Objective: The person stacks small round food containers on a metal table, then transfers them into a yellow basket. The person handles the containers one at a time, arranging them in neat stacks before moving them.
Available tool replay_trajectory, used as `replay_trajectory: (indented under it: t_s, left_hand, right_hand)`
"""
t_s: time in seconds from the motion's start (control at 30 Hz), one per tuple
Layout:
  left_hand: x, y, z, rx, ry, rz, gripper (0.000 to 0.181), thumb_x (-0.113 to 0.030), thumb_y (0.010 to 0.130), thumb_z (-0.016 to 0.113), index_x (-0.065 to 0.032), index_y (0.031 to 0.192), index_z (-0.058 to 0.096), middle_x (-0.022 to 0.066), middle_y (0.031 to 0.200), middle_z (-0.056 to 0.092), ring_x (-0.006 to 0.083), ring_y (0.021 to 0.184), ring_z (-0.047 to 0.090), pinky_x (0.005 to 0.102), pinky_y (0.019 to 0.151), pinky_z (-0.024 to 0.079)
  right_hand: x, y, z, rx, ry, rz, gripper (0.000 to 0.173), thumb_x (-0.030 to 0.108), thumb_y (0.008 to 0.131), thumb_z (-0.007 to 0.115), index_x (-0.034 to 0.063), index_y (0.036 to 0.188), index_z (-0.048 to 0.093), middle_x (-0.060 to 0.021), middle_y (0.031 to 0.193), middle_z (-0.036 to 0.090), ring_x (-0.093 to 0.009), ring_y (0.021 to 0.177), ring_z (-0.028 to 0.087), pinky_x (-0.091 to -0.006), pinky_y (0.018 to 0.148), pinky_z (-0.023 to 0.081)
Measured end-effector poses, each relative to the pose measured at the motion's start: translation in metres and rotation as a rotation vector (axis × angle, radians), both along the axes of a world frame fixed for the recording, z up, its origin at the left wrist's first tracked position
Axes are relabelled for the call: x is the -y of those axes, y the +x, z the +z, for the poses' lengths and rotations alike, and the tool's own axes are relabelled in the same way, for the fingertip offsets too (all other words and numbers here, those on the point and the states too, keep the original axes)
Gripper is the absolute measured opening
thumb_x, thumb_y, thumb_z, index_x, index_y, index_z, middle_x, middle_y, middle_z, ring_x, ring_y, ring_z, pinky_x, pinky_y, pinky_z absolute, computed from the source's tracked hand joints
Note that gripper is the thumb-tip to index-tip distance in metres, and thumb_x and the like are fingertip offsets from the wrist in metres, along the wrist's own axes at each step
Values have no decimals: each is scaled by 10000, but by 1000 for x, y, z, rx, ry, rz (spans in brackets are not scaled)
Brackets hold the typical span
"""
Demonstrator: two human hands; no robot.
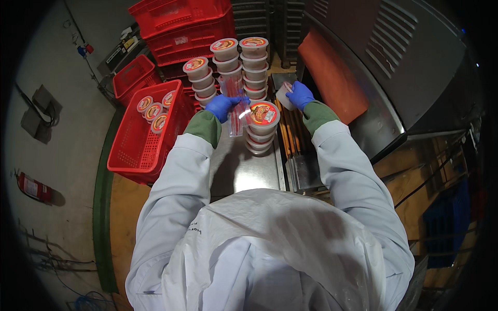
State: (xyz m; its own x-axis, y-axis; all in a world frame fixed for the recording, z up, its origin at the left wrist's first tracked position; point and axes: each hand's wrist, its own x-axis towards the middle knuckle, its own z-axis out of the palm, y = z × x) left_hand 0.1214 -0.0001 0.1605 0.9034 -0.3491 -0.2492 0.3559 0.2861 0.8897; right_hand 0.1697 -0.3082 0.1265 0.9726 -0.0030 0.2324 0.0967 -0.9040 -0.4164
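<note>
In my blue-gloved left hand (221,108) is a bundle of flat clear plastic sleeves (235,87) with red print. My right hand (300,95), also gloved, grips a small whitish plastic tub (286,98) tipped on its side, over a conveyor with orange rollers (288,134). Close to the sleeves' right side stands a short stack of lidded tubs (264,114) on the steel table (255,177). Beyond my hands rise taller stacks of tubs (255,58) with red and yellow round labels, partly covered by the sleeves.
On the left, a red perforated crate (123,153) holds several lidded tubs (154,112). More red crates (186,35) are piled at the back. A steel machine (383,110) with an orange curtain (330,77) borders the conveyor on the right. A fire extinguisher (34,188) hangs on the left wall.
</note>
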Motion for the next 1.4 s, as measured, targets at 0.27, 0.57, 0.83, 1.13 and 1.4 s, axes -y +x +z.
replay_trajectory:
  t_s: [0.27,0.57,0.83,1.13,1.4]
  left_hand:
    - [28,-34,0,77,148,-6,269,-256,915,633,-71,1111,621,23,891,636,126,784,596,293,689,489]
    - [-7,-66,-28,30,178,-76,437,-283,908,594,-150,1311,493,-27,876,498,101,824,508,271,681,478]
    - [19,57,-67,651,1070,-35,352,-355,940,519,-88,1137,637,65,818,621,162,632,539,313,582,465]
    - [-31,25,-54,-245,48,16,413,-372,969,441,-25,1169,542,59,801,505,176,680,511,323,663,463]
    - [-2,-20,-48,-13,15,95,319,-85,932,540,-64,1249,517,124,1068,644,204,926,649,341,833,523]
  right_hand:
    - [-74,-54,22,-234,844,399,492,299,821,724,9,1163,522,-110,1018,625,-177,917,600,-271,784,484]
    - [-32,-113,19,-665,1282,361,202,159,872,650,45,1020,572,-68,881,585,-176,842,597,-358,789,544]
    - [-54,-28,25,-471,447,280,197,196,887,625,29,991,613,-91,821,646,-187,786,627,-316,746,511]
    - [-65,-93,6,245,74,710,295,212,794,696,41,997,566,-134,969,587,-327,988,555,-412,869,444]
    - [-21,-40,-4,-118,-193,-72,642,434,734,773,41,1167,508,-150,1096,596,-281,1022,594,-370,874,483]
